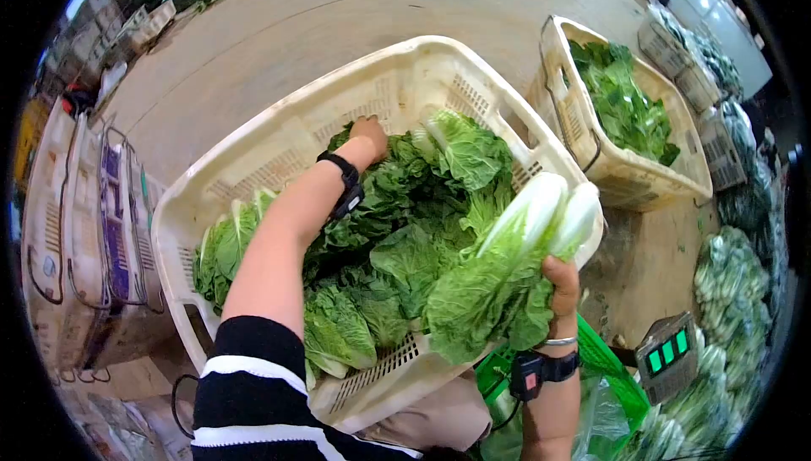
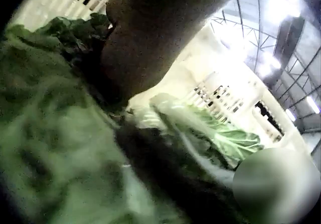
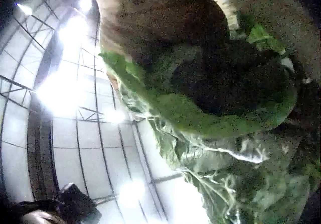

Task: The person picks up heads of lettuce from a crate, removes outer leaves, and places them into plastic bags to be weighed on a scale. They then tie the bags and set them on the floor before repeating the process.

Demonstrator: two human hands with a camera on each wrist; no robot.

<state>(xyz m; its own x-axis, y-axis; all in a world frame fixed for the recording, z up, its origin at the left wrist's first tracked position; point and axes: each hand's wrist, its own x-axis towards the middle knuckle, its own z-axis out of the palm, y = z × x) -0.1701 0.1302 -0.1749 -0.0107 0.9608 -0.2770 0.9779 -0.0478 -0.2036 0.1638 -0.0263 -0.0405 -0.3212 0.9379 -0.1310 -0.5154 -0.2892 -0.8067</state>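
Observation:
Inside the big cream crate (image 1: 291, 106), leafy green cabbages (image 1: 410, 258) line the sides. My left hand (image 1: 369, 138) is down among dark leaves by the crate's far wall; its fingers are partly hidden, so their grip is unclear. In the left wrist view the left hand (image 2: 135, 58) looks dark above blurred leaves (image 2: 55, 133). My right hand (image 1: 562, 292) grips a cabbage with white stalks (image 1: 532, 207) over the crate's right side, thumb showing on it and leaves pointing down-left. Large leaves (image 3: 241, 169) hang beside the shaded right hand (image 3: 165, 23) in the right wrist view.
A second cream crate (image 1: 625, 165) with green leaves stands at the right. Stacked crates (image 1: 76, 224) are on the left. Near my right forearm are a green bag (image 1: 621, 402) and a lit digital display (image 1: 667, 357). Bagged vegetables (image 1: 735, 292) line the far right.

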